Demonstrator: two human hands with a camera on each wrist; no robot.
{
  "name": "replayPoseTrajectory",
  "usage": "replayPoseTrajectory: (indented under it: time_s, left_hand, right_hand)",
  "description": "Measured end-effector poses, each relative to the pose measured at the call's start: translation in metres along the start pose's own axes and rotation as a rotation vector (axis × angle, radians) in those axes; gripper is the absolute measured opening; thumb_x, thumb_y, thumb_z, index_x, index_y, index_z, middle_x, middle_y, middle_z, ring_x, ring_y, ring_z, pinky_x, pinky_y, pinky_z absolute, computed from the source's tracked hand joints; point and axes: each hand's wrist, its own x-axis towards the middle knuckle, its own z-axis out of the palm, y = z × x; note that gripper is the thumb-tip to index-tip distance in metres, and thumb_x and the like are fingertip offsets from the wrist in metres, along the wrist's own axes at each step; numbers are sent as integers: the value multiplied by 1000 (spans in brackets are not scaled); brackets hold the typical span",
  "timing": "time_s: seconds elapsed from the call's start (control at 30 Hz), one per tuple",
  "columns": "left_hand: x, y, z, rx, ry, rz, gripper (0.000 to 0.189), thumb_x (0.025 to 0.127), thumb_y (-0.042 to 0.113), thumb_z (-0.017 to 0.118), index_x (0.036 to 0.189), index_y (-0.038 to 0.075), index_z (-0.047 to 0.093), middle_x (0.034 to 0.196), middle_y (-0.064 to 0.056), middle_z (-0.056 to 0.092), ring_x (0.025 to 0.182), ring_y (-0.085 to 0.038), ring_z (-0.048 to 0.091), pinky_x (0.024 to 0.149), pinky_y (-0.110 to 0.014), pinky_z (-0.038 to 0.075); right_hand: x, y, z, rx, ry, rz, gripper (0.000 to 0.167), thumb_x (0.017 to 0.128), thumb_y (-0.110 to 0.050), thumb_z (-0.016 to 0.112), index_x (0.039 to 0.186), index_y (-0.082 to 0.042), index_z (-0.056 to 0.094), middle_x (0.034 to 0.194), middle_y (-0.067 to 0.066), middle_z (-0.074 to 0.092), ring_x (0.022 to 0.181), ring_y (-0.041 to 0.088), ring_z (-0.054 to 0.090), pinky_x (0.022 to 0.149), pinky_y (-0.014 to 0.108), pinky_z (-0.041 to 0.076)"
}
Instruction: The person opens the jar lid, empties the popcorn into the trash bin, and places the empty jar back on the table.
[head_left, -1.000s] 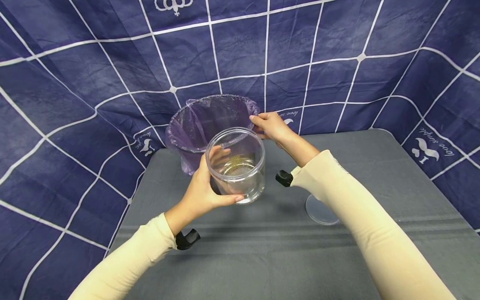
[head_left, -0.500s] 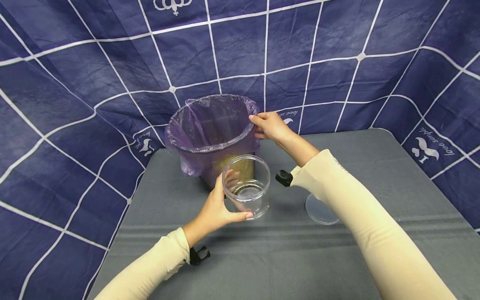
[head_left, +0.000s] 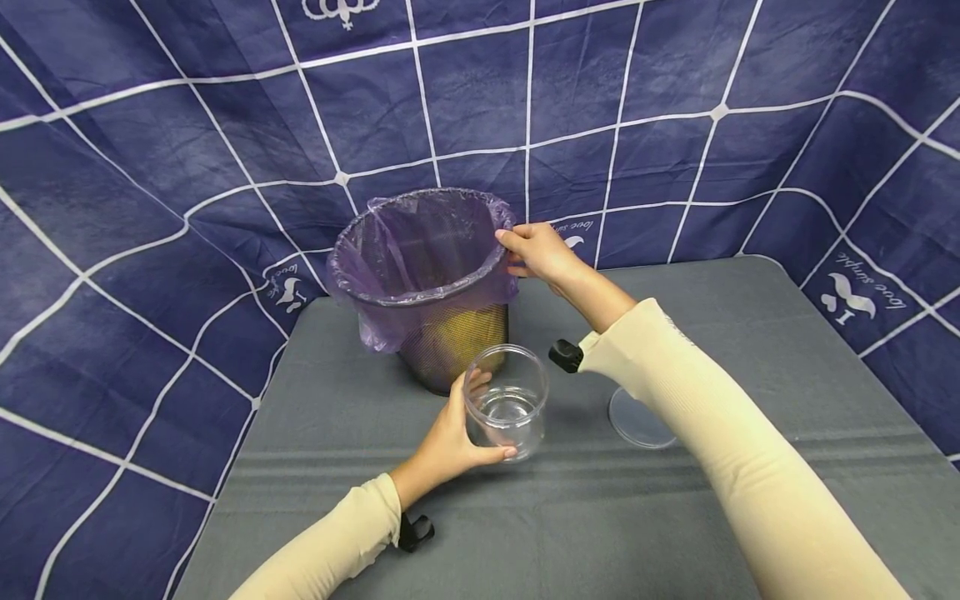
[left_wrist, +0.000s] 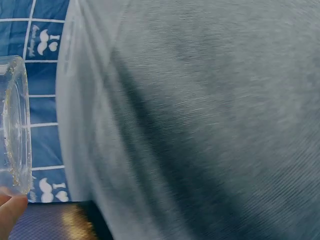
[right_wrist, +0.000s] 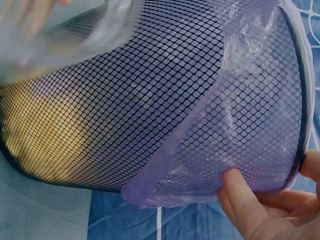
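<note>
My left hand [head_left: 450, 442] grips a clear plastic jar [head_left: 521, 437] from its left side, thumb low on the near wall and fingers behind it. The jar is held mouth up over the grey table, in front of the bin. Yellowish crumbs cling round the jar's base [left_wrist: 19, 125] in the left wrist view. My right hand [head_left: 547, 254] holds the right rim of a black mesh waste bin [head_left: 420, 358], thumb on top and fingers against the outside. A purple bag [head_left: 382, 325] lines the bin and folds over its rim. Something yellow [right_wrist: 55, 132] shows through the mesh low down.
A round clear lid [head_left: 637, 419] lies flat on the grey cloth-covered table [head_left: 600, 517], partly hidden by my right sleeve [head_left: 697, 408]. Blue cloth [head_left: 652, 67] with white lines hangs behind the table and at both sides.
My left hand has carried the jar away from the bin, toward me, down and slightly right. My right hand has stayed on the bin's rim.
</note>
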Motion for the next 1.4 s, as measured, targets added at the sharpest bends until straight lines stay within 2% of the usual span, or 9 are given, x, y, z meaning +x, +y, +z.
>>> replayPoseTrajectory:
  time_s: [0.07,0.23,0.5,0.73,0.9,0.97,1.07,1.13,1.4]
  left_hand:
    - [-5,-13,6,23,-10,-31,109,52,20,87,133,-2,18,130,-17,41,117,-31,42,96,-44,33]
    - [-12,-25,14,24,-43,-103,108,55,30,85,134,0,18,133,-9,40,121,-23,39,98,-39,31]
    - [-21,-32,24,69,-74,-151,108,55,35,84,134,3,17,130,-15,42,115,-28,44,95,-40,34]
    - [-24,-39,29,92,-70,-200,110,54,36,85,133,2,17,131,-16,41,119,-25,41,96,-40,33]
    - [-25,-43,30,78,-64,-223,112,52,38,85,133,5,17,132,-9,40,121,-22,39,98,-39,31]
    - [-25,-44,29,77,-61,-228,113,49,39,86,134,6,17,131,-6,41,120,-21,39,97,-38,31]
    - [-25,-46,29,75,-55,-223,115,46,39,87,134,7,19,130,-6,42,119,-21,40,96,-39,32]
    - [-25,-47,29,78,-55,-221,117,45,38,87,135,7,20,130,-8,43,119,-21,40,97,-39,31]
    - [-26,-47,24,113,-67,-200,129,44,49,84,140,2,11,135,-16,35,122,-28,35,97,-45,31]
  right_hand:
    - [0,0,0,5,-4,-1,28,94,-18,46,72,-2,39,91,9,47,86,19,53,80,31,47]
    - [0,-1,2,23,3,2,27,94,-18,46,73,-2,41,89,9,49,87,20,54,80,31,47]
    - [1,1,3,34,8,10,22,93,-18,47,83,2,49,94,11,52,91,23,55,80,31,47]
    - [2,0,4,33,10,12,27,93,-17,47,98,8,51,100,13,51,95,24,54,80,31,47]
    - [2,-1,4,29,-1,18,40,94,-17,45,120,12,45,117,19,47,104,28,51,82,31,46]
    - [2,-1,4,25,-6,18,41,94,-18,45,121,13,44,120,21,47,107,29,50,82,31,46]
    - [2,0,4,23,1,13,39,94,-18,45,117,13,47,115,19,49,105,29,51,81,30,47]
    - [1,0,4,20,5,6,35,94,-19,45,108,13,49,107,17,51,102,28,52,80,30,47]
    - [-1,1,2,-14,10,-26,35,95,-20,44,107,12,52,100,14,53,97,25,54,79,30,48]
